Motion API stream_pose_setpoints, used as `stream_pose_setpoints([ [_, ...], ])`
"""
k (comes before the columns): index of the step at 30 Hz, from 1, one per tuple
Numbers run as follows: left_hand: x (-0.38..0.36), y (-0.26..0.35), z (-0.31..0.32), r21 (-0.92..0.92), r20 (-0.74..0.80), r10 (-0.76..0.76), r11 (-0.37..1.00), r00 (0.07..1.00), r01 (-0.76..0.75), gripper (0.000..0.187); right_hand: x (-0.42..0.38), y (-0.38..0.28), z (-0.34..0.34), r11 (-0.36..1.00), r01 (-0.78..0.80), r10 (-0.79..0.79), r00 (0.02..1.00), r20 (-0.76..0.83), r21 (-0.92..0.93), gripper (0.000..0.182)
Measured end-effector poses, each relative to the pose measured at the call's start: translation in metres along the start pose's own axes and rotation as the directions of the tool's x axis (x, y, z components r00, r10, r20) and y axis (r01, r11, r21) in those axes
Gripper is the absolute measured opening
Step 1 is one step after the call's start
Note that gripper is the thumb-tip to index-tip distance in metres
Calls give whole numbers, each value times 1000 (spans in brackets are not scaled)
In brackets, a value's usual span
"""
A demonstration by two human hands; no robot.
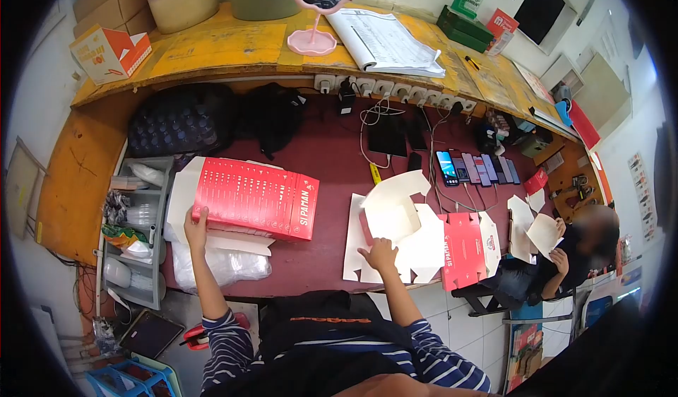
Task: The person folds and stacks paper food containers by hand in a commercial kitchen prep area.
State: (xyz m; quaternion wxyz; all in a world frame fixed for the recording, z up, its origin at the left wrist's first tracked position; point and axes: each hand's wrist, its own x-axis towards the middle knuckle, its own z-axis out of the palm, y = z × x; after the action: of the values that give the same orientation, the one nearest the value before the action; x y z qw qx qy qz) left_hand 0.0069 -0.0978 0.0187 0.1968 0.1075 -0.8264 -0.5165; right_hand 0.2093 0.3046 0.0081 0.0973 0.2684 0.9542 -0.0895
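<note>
My left hand (pixel 196 230) grips the left end of a long row of nested red boxes (pixel 258 198) marked "SI PAMAN", its thumb against the red side. White flaps stick out at that end. My right hand (pixel 381 255) lies on a partly folded box (pixel 397 219), white side up, with the thumb spread from the fingers. That box has a raised middle and its flaps stand at angles. Under and beside it lie flat white cardboard sheets (pixel 354 252). A flat red box blank (pixel 462 249) rests right of it, near the table's front edge.
A co-worker (pixel 590 241) at the right holds a white box (pixel 544 236). Several phones (pixel 448 168) with cables lie at the back right. A grey drawer rack (pixel 134 284) and clear plastic packs (pixel 222 266) stand left. The yellow shelf (pixel 212 47) overhangs the back.
</note>
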Motion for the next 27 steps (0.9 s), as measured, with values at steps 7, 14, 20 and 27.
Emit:
stream_pose_setpoints([
  [7, -12, 49, -2, -401, 144, 123, 914, 982, -56, 21, 12, 41, 48, 986, 154, -168, 929, -330, -69, 16],
  [14, -58, 152, -8, 75, 250, 599, 772, 761, -632, 20, -35, -68, -146, 835, 550, -489, 768, -413, 35, 14],
  [20, -112, 167, 0, 95, 382, 655, 674, 652, -733, 21, -98, -148, -248, 352, 936, -862, 329, -384, 12, 17],
  [27, -126, 162, -12, 41, 439, 578, 751, 687, -659, 17, -75, -209, -233, 220, 975, -958, 210, -197, -29, 15],
])
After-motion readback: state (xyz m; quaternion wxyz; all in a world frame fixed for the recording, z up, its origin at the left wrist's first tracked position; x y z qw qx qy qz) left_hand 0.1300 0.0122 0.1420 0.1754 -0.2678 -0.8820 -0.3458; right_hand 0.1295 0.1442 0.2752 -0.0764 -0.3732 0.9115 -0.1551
